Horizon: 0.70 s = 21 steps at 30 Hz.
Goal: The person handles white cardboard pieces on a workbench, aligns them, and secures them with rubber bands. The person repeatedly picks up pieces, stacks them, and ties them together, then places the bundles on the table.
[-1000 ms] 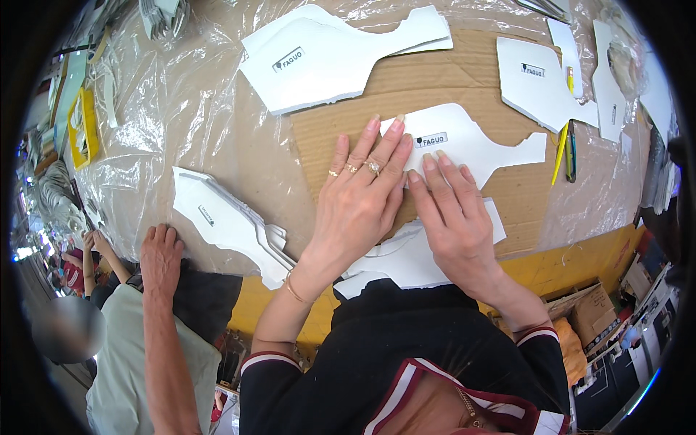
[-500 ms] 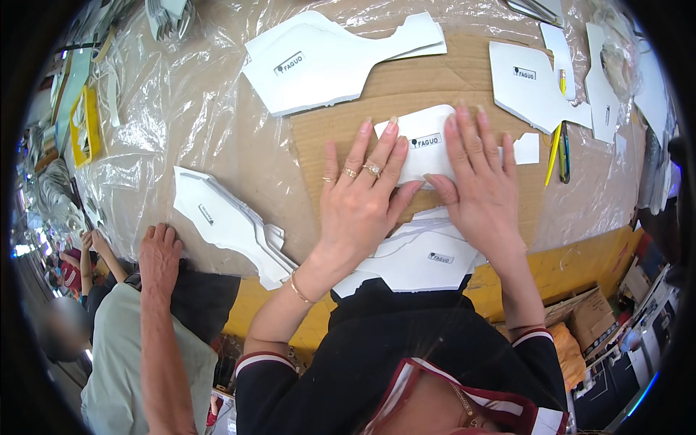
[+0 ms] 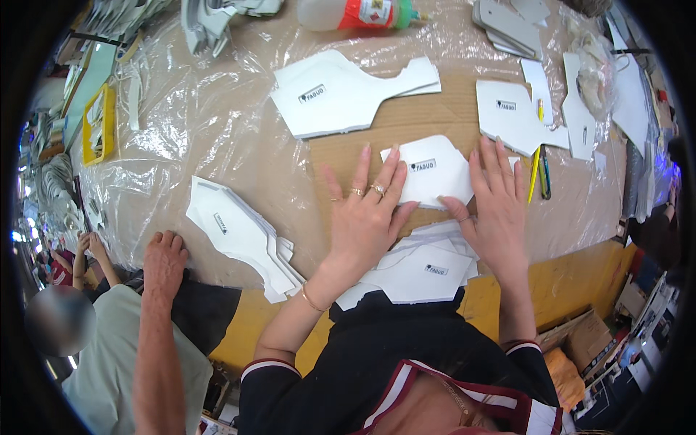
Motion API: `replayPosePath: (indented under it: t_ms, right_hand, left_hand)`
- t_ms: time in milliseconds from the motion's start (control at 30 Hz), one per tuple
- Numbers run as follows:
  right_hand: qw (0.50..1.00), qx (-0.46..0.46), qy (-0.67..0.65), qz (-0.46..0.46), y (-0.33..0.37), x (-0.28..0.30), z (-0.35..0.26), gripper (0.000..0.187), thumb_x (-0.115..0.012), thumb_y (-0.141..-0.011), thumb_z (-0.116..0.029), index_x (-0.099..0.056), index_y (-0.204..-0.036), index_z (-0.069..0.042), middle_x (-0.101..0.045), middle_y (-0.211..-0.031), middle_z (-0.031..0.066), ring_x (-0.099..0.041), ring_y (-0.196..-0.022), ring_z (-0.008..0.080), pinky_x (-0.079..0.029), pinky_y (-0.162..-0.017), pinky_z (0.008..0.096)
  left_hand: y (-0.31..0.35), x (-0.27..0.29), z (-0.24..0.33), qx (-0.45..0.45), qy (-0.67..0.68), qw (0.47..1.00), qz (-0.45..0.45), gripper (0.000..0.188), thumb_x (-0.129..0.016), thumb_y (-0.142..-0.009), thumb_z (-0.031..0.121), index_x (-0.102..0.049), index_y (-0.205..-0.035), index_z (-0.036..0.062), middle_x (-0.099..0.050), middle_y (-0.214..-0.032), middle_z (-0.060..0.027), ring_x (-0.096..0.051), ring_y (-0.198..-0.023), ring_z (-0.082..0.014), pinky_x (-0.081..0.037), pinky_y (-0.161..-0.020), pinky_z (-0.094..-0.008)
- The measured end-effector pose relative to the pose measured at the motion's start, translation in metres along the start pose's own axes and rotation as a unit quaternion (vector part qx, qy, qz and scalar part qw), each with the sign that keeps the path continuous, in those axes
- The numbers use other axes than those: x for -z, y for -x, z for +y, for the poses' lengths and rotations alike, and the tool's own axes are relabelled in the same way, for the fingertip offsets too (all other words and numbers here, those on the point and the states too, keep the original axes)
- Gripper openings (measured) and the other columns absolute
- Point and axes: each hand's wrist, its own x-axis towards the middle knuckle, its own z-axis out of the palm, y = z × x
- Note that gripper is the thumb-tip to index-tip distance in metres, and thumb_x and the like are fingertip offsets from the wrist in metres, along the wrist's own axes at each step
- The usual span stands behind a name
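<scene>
A white flat cut piece with a small dark printed mark lies on a brown cardboard sheet between my hands. At its left edge my left hand rests flat, fingers spread, with rings on two fingers. My right hand lies at its right edge, fingers stretched out and the thumb at the piece's lower edge. Neither hand grips anything. Closer to my body, a stack of similar white pieces overlaps the table edge, partly behind my left wrist.
More white stacks lie at left, far and right. Beside the right one are a yellow pencil and a dark pen. A bottle and yellow basket sit farther off. A co-worker's hand rests at left.
The view has tilted, bringing the bottle into sight. My hands have spread slightly apart, the right one moving off the piece's face, so more of the white piece shows.
</scene>
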Motion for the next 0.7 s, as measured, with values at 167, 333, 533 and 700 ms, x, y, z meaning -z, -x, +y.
replayPosePath:
  t_ms: [167, 333, 533, 700]
  right_hand:
    - [0.987, -0.058, -0.144, 0.035, -0.017, 0.01, -0.012, 0.038, -0.071, -0.085, -0.032, -0.063, -0.108, -0.003, -0.06, -0.12, 0.0126, -0.053, -0.115, 0.0295, -0.037, -0.099, 0.0437]
    - [0.971, 0.006, -0.231, 0.067, -0.041, 0.038, -0.024, 0.024, -0.071, -0.086, -0.027, -0.064, -0.097, -0.007, -0.068, -0.087, 0.0067, -0.063, -0.082, 0.0248, -0.041, -0.081, 0.0396]
    - [0.932, 0.104, -0.272, 0.215, -0.114, 0.036, -0.063, 0.025, -0.069, -0.087, -0.025, -0.066, -0.102, -0.006, -0.068, -0.097, 0.0089, -0.064, -0.092, 0.0253, -0.041, -0.093, 0.0385]
    - [0.96, 0.079, -0.135, 0.232, -0.096, 0.02, -0.018, 0.03, -0.073, -0.084, -0.023, -0.068, -0.106, -0.004, -0.064, -0.116, 0.0114, -0.059, -0.109, 0.0278, -0.045, -0.095, 0.0388]
  left_hand:
    - [-0.001, 0.004, 0.003, 0.006, 0.05, 0.999, -0.008, 0.056, -0.067, -0.089, 0.031, -0.052, -0.138, 0.0075, -0.038, -0.153, -0.0129, -0.029, -0.144, -0.0367, -0.001, -0.113, -0.0652]
    - [0.014, 0.031, 0.004, 0.06, 0.128, 0.985, 0.095, 0.059, -0.071, -0.085, 0.021, -0.05, -0.138, 0.0056, -0.033, -0.15, -0.0288, -0.025, -0.144, -0.0401, -0.007, -0.115, -0.0611]
    - [0.024, 0.06, 0.006, 0.055, 0.089, 0.976, 0.191, 0.045, -0.071, -0.082, 0.013, -0.062, -0.126, 0.0075, -0.043, -0.145, -0.0259, -0.036, -0.139, -0.0403, -0.009, -0.117, -0.0562]
    - [0.018, 0.053, 0.007, 0.042, 0.112, 0.979, 0.164, 0.036, -0.071, -0.081, 0.01, -0.067, -0.116, 0.0076, -0.05, -0.141, -0.021, -0.042, -0.135, -0.0384, -0.009, -0.117, -0.0556]
